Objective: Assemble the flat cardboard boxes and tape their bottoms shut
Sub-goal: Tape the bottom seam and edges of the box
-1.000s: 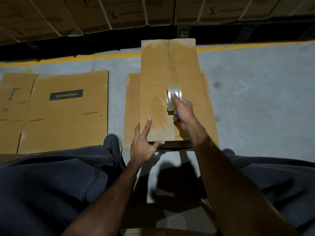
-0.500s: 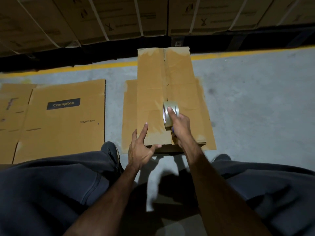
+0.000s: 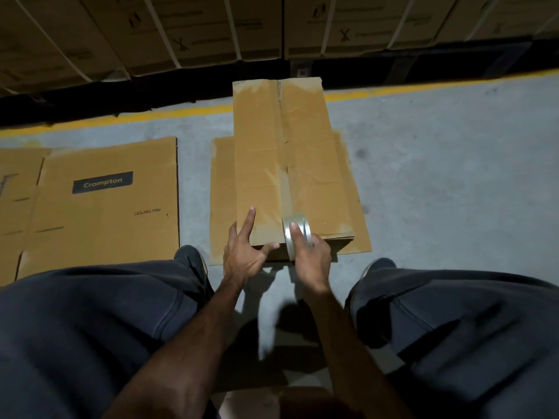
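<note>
- Your right hand (image 3: 308, 255) grips the tape roll (image 3: 295, 235) at the box's (image 3: 287, 164) near edge.
- Your left hand (image 3: 245, 252), fingers spread, presses beside the seam, which runs straight away from you.

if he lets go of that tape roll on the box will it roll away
Probably. The tape roll stands on its round edge at the near end of the box, so it could tip or roll off. The strip already stuck along the seam may tether it. It looks light, so the right hand moves it easily.

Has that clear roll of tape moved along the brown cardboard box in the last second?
Yes. The clear tape roll has travelled toward the person, from mid-seam to the near edge of the brown cardboard box.
</note>
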Action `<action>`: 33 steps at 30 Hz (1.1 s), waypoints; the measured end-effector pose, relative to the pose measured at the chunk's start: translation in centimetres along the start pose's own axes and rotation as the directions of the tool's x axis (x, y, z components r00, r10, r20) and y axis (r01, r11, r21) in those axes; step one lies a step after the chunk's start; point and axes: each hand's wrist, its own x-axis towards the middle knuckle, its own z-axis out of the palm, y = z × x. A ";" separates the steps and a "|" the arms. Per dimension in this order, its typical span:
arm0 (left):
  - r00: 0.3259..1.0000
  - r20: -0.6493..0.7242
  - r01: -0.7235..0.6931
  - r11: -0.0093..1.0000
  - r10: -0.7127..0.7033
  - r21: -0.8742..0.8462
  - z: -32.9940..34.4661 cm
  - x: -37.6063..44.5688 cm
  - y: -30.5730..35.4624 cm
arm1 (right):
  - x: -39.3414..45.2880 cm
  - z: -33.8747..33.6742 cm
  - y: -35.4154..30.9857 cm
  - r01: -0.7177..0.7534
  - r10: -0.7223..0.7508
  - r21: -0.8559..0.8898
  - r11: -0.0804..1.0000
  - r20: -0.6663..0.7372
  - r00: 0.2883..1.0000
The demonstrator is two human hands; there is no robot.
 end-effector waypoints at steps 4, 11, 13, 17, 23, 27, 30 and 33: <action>1.000 -0.002 0.011 1.000 -0.011 0.006 0.0 0.0 0.2 | -0.9 -0.4 2.1 -0.064 0.060 -0.053 0.997 -0.078 0.995; 1.000 -0.005 0.006 1.000 -0.006 -0.004 0.0 0.0 0.0 | -1.2 -1.1 6.5 -0.097 0.093 -0.022 0.995 -0.139 0.986; 1.000 -0.004 0.006 1.000 -0.006 -0.008 0.1 0.1 0.0 | -0.8 -0.8 7.0 -0.094 0.092 -0.011 0.996 -0.133 0.987; 1.000 -0.007 0.013 1.000 -0.013 -0.015 0.1 0.1 0.0 | -0.5 -0.3 7.8 -0.097 0.097 0.001 0.995 -0.106 0.990; 1.000 -0.003 0.019 1.000 -0.019 -0.024 0.2 0.2 -0.2 | 0.4 -1.2 8.8 -0.178 0.184 -0.091 0.980 0.066 0.981; 1.000 -0.001 0.013 1.000 -0.013 -0.022 0.3 0.3 -0.3 | 0.7 -1.2 8.9 -0.177 0.183 -0.100 0.979 0.059 0.981; 1.000 0.001 0.025 1.000 -0.025 -0.016 0.4 0.4 -0.4 | 0.8 -1.1 9.1 -0.195 0.201 -0.089 0.977 0.062 0.978; 0.999 0.015 0.039 0.999 -0.039 0.018 0.4 0.3 -0.3 | 0.7 -0.7 9.2 -0.174 0.172 -0.048 0.984 -0.030 0.985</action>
